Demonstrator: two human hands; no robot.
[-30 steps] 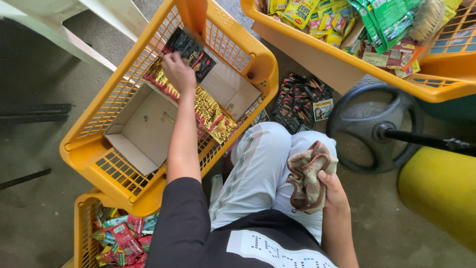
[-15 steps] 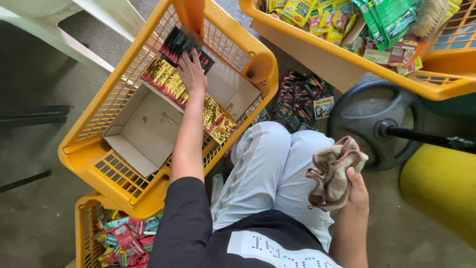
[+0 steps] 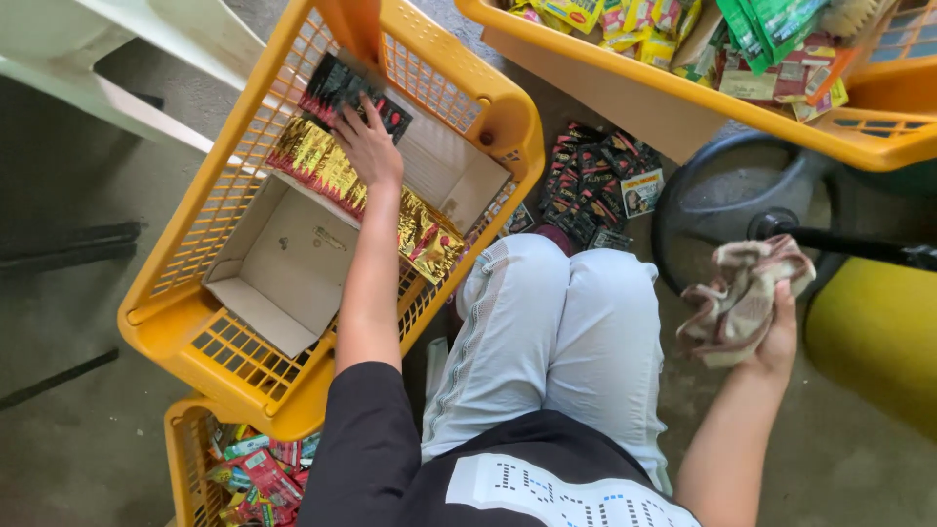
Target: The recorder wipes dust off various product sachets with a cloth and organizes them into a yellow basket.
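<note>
Soft, even daylight, mild shadows, sharp focus, slight wide-angle edge distortion.

My left hand (image 3: pixel 366 146) rests on black packets (image 3: pixel 344 90) with red marks, above gold-and-red foil sachets (image 3: pixel 322 166), in an orange-yellow lattice basket (image 3: pixel 176 303). My right hand (image 3: pixel 776 337) grips a pink-and-cream cloth (image 3: pixel 737 298). My trousers (image 3: pixel 556 332) are pale grey.

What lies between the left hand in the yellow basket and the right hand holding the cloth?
In the head view, between the left hand and the right hand with its cloth lie the basket's rim, dark sachets on the floor, and the person's knees.
</note>
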